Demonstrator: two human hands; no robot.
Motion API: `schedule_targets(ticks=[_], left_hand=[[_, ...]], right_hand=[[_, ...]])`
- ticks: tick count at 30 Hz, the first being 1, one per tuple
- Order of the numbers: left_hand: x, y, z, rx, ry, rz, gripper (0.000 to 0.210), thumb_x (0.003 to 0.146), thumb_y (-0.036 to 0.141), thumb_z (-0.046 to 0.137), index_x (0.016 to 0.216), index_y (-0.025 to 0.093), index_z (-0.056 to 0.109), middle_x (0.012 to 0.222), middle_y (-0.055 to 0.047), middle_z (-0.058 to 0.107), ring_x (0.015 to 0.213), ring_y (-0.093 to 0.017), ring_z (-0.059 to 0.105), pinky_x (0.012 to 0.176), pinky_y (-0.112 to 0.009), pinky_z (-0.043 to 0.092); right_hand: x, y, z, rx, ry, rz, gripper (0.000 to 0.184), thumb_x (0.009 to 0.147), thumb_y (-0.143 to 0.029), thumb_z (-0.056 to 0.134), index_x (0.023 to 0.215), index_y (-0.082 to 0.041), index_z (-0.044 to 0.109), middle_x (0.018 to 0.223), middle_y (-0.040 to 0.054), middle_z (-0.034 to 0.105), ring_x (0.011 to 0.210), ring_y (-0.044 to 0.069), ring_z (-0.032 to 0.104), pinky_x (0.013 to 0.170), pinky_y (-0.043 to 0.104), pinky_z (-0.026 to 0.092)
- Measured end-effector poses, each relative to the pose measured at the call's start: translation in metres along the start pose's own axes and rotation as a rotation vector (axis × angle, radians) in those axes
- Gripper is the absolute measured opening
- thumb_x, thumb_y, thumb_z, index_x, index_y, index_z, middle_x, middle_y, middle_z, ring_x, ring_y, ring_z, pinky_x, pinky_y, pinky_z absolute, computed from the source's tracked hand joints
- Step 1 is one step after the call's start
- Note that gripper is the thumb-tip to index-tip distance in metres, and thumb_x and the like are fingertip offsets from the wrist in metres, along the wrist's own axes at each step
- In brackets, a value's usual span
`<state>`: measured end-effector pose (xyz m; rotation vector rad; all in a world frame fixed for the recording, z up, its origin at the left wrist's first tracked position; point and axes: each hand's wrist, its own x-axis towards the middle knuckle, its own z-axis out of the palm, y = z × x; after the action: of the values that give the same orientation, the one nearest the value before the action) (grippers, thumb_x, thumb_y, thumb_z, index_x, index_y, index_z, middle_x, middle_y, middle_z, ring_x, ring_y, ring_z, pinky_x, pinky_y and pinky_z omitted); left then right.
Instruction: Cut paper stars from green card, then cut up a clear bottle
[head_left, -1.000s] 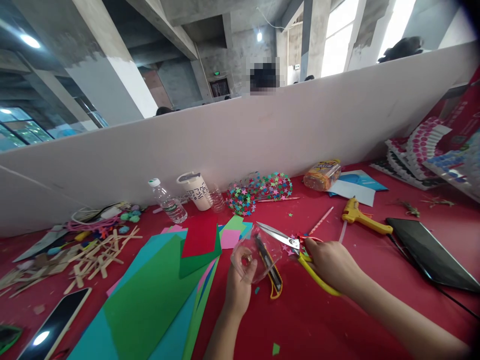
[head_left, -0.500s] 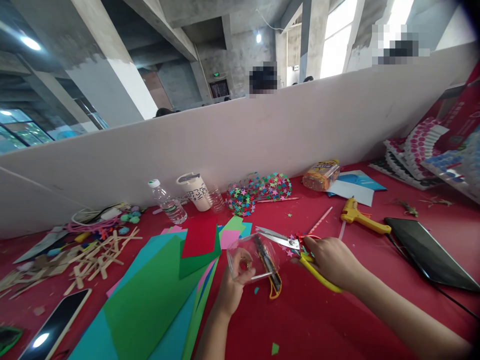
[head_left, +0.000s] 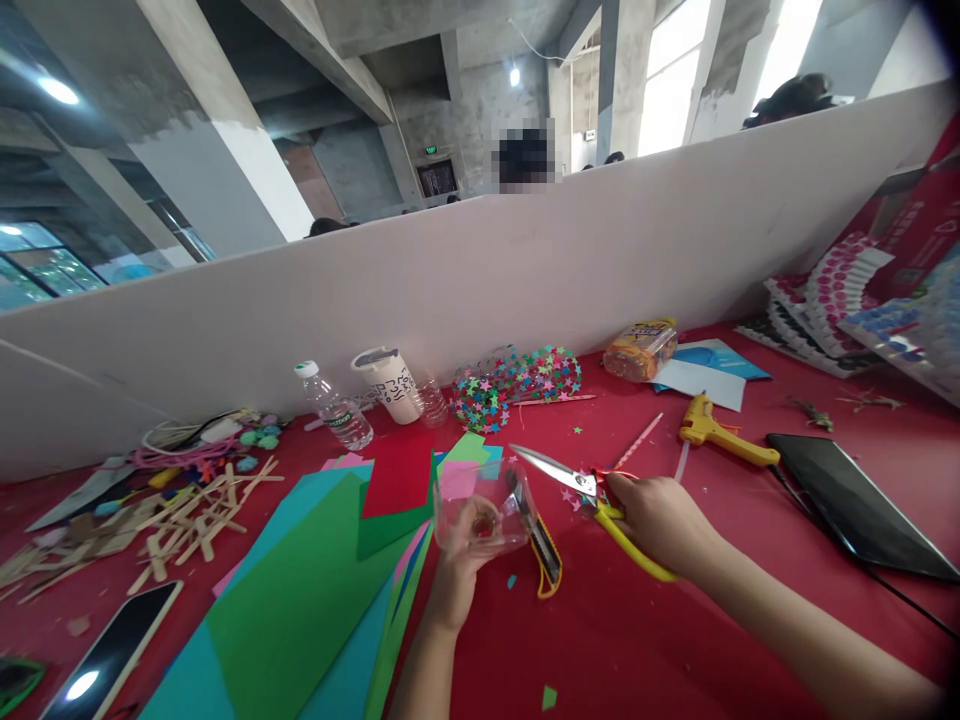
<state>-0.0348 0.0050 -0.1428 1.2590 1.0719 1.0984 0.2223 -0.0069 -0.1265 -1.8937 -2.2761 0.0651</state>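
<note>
My left hand (head_left: 463, 555) grips a clear plastic box (head_left: 495, 510) whose thin walls let the table show through. Inside the grip, behind the plastic, my fingertips meet around a round edge that I cannot make out well. My right hand (head_left: 664, 520) is closed on scissors (head_left: 581, 485) with red and yellow handles; their blades point left, toward the box's upper right corner, and look nearly together. Under and beside the box lies a yellow and black utility knife (head_left: 546, 550). Small star sequins (head_left: 576, 498) are scattered below the blades.
Coloured paper sheets (head_left: 292, 590) cover the left centre. Craft sticks (head_left: 199, 515) and a phone (head_left: 112, 650) lie farther left. A water bottle (head_left: 337, 410), a cup (head_left: 390, 385) and star-covered bottles (head_left: 517, 385) line the partition. A yellow glue gun (head_left: 720, 435) and a dark tablet (head_left: 855, 505) are at right.
The plastic box in my left hand has shifted slightly left, away from the scissors, uncovering more of the utility knife. The scissors' blades have come closer together, and my right hand stays nearly in place.
</note>
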Motion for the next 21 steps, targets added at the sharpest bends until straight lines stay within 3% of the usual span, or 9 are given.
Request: schedule_targets(ticks=[4,11,18,21], left_hand=[[0.001,-0.002,0.007,-0.18,0.061,-0.017,0.016,0.075,0.024,0.065,0.087,0.018,0.057,0.065,0.004,0.053,0.06,-0.011,0.047,0.071,-0.029,0.04],[0.001,-0.001,0.01,-0.371,0.0,-0.064,0.015,0.086,0.031,0.059,0.085,0.016,0.058,0.06,0.004,0.048,0.055,-0.008,0.042,0.066,-0.026,0.039],[-0.002,0.0,0.012,-0.25,0.023,-0.038,0.028,0.084,0.033,0.061,0.063,0.017,0.05,0.058,0.005,0.045,0.054,-0.008,0.04,0.074,-0.026,0.042],[-0.001,-0.001,0.012,-0.172,0.074,-0.02,0.022,0.083,0.035,0.062,0.072,0.017,0.056,0.056,0.006,0.044,0.054,-0.008,0.04,0.071,-0.025,0.042]], right_hand=[[0.001,0.0,0.004,0.045,0.049,0.077,0.041,0.094,-0.049,0.038,0.068,-0.02,0.053,0.055,0.0054,0.064,0.049,0.02,0.06,0.046,0.026,0.018],[0.002,0.0,0.015,0.091,0.044,0.095,0.042,0.091,-0.052,0.04,0.065,-0.021,0.051,0.054,0.0055,0.063,0.048,0.02,0.058,0.046,0.026,0.018],[0.004,0.0,0.017,0.145,0.009,0.152,0.043,0.091,-0.052,0.039,0.062,-0.022,0.049,0.056,0.0077,0.064,0.05,0.021,0.06,0.045,0.025,0.021],[0.005,0.0,0.018,0.176,-0.005,0.163,0.044,0.09,-0.053,0.038,0.061,-0.022,0.048,0.057,0.0079,0.064,0.051,0.021,0.06,0.045,0.025,0.023]])
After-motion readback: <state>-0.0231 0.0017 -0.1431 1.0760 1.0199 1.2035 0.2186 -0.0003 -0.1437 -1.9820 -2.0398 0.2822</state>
